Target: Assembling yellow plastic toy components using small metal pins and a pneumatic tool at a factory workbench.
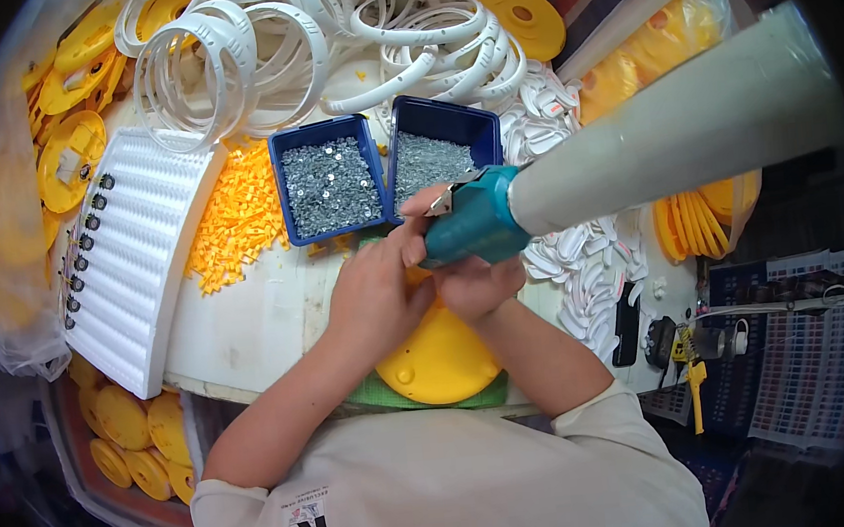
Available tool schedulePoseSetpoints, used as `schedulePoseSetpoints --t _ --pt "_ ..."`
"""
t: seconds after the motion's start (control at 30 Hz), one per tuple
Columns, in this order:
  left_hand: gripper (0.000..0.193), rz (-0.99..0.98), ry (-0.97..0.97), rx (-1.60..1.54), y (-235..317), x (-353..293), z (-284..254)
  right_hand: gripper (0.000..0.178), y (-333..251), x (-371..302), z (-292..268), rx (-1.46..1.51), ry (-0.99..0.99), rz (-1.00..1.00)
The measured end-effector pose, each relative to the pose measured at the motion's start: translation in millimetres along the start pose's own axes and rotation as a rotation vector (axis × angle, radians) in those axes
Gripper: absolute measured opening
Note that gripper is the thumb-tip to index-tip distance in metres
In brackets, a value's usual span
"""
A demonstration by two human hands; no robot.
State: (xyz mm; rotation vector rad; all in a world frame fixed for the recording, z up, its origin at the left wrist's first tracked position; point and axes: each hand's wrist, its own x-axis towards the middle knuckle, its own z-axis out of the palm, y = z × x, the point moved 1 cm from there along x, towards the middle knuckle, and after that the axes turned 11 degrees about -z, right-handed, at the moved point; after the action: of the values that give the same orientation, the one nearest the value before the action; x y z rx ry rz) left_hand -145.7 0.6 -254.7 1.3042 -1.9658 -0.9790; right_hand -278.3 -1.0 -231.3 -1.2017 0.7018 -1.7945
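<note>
My right hand (481, 286) is closed round the teal end of an electric screwdriver (474, 224), whose long grey body slants up to the right. Bent and close together, the fingers of my left hand (374, 286) meet the tool's lower end; what they pinch is hidden. Beneath both hands lies a round yellow plastic disc (438, 362), partly covered by my wrists, on a green mat (493, 392). Just beyond my hands stand two blue bins, a left bin (296, 236) with small metal screws and washers and a right bin (479, 138) with screws.
White plastic rings (224, 70) are heaped at the back. Small orange pieces (237, 214) lie left of the bins, beside a white ridged foam tray (140, 248). Curved white parts (585, 289) and a black phone-like slab (629, 326) are at right. A crate of yellow discs (120, 430) stands lower left.
</note>
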Motion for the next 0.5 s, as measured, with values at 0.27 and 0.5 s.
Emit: schedulePoseSetpoints --t 0.27,0.5 --pt "0.044 0.231 -0.048 0.220 17.9 11.0 -1.1 0.099 -67.4 6.2 -35.2 0.067 -0.043 -0.193" --pt "0.045 0.354 -0.184 0.349 45.6 27.4 35.3 0.090 -60.0 -16.3 -62.9 0.177 0.101 -0.090"
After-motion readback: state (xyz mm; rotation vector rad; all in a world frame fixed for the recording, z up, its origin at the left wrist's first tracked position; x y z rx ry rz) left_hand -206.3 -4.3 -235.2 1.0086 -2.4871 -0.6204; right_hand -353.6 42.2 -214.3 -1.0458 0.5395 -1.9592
